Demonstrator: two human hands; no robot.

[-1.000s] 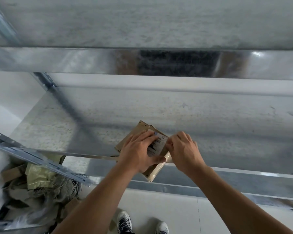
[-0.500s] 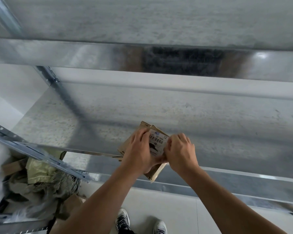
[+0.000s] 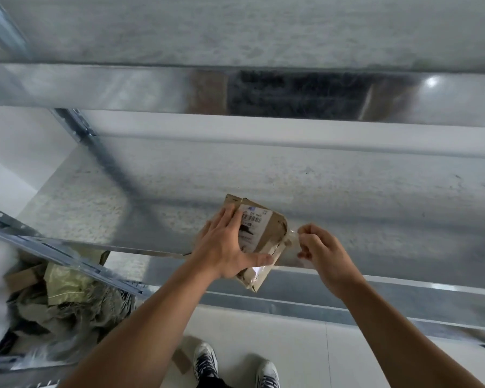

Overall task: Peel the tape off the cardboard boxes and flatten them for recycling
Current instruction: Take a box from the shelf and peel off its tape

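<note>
Glossy clear tape (image 3: 292, 240), crumpled brown cardboard box (image 3: 275, 223)

— What is seen straight ahead?
— A galvanised metal shelf (image 3: 263, 177) is seen, and a second shelf (image 3: 235, 29) is mounted above it.
— And lower down?
— A pale tiled floor (image 3: 305, 345) is shown. Two black-and-white shoes (image 3: 205, 359) are planted on it, and a heap of crumpled wrapping (image 3: 67, 298) is piled at the left.

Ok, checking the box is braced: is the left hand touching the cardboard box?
Touching: the head view shows the left hand pressed flat on the cardboard box.
</note>
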